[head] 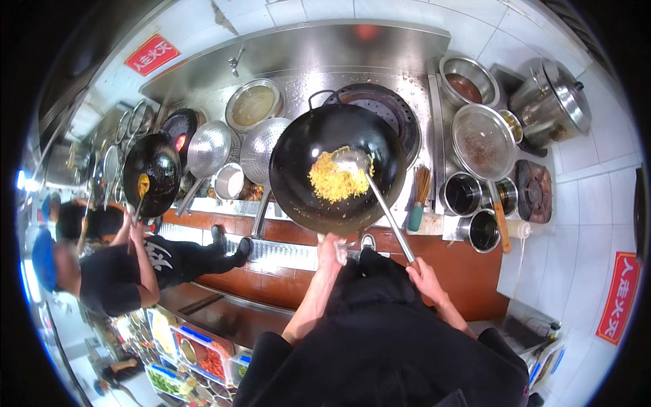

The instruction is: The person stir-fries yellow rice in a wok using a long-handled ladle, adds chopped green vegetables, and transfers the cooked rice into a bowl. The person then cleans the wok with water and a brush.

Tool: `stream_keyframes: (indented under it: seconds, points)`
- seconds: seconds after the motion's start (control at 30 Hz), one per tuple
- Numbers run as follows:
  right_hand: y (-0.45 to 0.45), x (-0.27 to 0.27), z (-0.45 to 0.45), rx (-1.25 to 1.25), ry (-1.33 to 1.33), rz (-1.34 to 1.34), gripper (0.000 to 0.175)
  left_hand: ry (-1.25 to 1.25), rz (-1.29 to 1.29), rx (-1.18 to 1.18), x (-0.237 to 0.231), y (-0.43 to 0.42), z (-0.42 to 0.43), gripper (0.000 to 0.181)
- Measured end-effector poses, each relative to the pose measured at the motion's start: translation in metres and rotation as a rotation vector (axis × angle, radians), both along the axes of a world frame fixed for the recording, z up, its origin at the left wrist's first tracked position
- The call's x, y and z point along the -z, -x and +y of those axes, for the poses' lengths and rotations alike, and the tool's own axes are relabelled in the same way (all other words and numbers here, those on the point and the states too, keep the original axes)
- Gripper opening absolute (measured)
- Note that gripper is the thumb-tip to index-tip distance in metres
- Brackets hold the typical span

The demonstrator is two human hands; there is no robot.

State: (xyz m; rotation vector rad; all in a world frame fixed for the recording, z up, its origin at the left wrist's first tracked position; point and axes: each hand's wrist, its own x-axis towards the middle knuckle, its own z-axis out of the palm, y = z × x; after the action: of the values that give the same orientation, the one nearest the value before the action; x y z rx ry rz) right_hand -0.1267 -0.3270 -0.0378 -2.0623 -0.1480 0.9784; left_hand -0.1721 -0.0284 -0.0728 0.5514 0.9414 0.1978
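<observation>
My left hand (331, 249) grips the near edge of a large black wok (300, 147), with a pale cloth between hand and metal. In the wok lies a heap of yellow fried rice (333, 183). My right hand (423, 277) is closed on the wooden end of a long-handled steel ladle (389, 216), whose bowl rests on the rice. The wok is tilted towards me, in front of the dark round burner (402, 119). Just right of the wok lies a bamboo wok brush (420, 191) with a green handle.
Perforated strainers (209, 147) and a metal bowl of liquid (253, 104) stand left of the wok. At right are a fine sieve (483, 140) with a wooden handle, sauce pots (462, 193) and a lidded stockpot (552, 102). A co-worker (119, 274) handles another wok (152, 175) at left.
</observation>
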Motion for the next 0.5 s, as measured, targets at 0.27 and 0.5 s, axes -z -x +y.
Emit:
stream_keyframes:
  seconds: [0.27,0.5]
  points:
    - [-0.054,-0.097,0.031,0.21,-0.3,0.021,0.056,-0.016,-0.051,0.154,0.018,-0.142,0.036,0.01]
    - [-0.164,-0.043,0.129,0.08,0.095,-0.338,0.051,0.013,-0.073,0.22,0.068,-0.196,0.067,0.013]
